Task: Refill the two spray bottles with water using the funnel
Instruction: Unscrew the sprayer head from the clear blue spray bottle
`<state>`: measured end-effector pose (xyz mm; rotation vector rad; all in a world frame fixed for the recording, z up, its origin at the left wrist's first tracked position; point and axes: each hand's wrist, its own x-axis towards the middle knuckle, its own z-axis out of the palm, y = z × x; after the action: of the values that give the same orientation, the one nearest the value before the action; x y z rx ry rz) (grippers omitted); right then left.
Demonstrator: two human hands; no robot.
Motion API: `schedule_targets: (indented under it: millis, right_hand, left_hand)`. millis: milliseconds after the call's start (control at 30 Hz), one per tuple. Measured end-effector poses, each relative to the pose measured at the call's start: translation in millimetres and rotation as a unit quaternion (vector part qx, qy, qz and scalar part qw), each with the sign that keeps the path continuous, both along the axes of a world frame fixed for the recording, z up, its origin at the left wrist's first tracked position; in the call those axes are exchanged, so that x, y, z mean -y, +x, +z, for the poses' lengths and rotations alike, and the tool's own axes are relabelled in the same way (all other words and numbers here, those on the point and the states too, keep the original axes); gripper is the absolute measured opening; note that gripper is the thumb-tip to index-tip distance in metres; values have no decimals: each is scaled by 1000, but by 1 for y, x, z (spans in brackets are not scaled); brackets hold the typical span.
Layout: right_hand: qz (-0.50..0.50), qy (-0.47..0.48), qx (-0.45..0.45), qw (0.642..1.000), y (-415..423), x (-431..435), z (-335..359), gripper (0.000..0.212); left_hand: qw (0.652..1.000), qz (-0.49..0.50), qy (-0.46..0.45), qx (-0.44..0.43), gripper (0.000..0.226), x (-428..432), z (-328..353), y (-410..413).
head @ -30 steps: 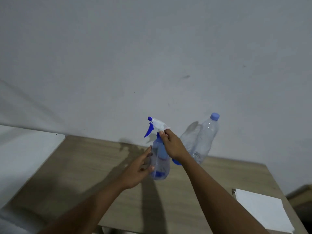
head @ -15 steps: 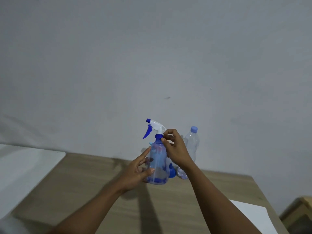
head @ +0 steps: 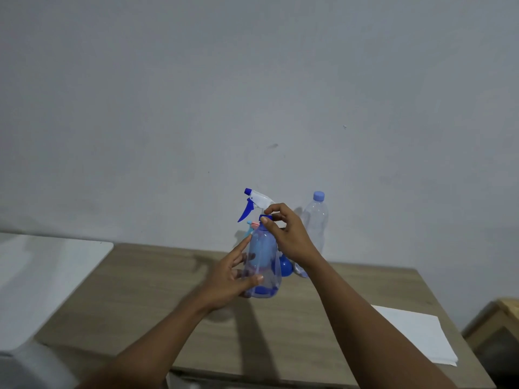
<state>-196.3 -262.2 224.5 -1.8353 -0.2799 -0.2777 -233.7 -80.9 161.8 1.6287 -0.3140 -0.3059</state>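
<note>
A clear spray bottle with a blue and white trigger head stands on the wooden table. My left hand holds its body near the base, thumb in front and fingers behind. My right hand pinches the blue collar under the trigger head. Behind it, the pale blue and pink top of a second spray bottle peeks out; the rest is hidden. A blue funnel shows partly behind my right wrist. A clear water bottle with a blue cap stands by the wall.
A white sheet of paper lies at the table's right front. A white surface adjoins the table on the left. A wooden piece of furniture stands low at the far right. A plain wall rises right behind the table.
The view has shifted and drawn closer. My right hand's fingers have moved on the bottle's collar. My left hand keeps its hold on the body.
</note>
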Motion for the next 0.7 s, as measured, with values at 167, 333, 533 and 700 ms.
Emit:
schedule_targets:
  millis: [167, 333, 533, 700]
  right_hand:
    - [-32, 35, 12, 999, 0, -7, -6, 14]
    - [2, 113, -14, 993, 1, -9, -6, 12]
    - [-12, 63, 1, 998, 8, -16, -6, 17]
    - [-17, 39, 17, 999, 14, -20, -5, 15]
  left_hand:
    - [1000, 1, 9, 19, 91, -3, 0, -5]
    - [1000, 0, -3, 19, 88, -8, 0, -2]
    - [1000, 5, 5, 15, 89, -14, 1, 2]
    - [1000, 2, 14, 19, 90, -14, -1, 4]
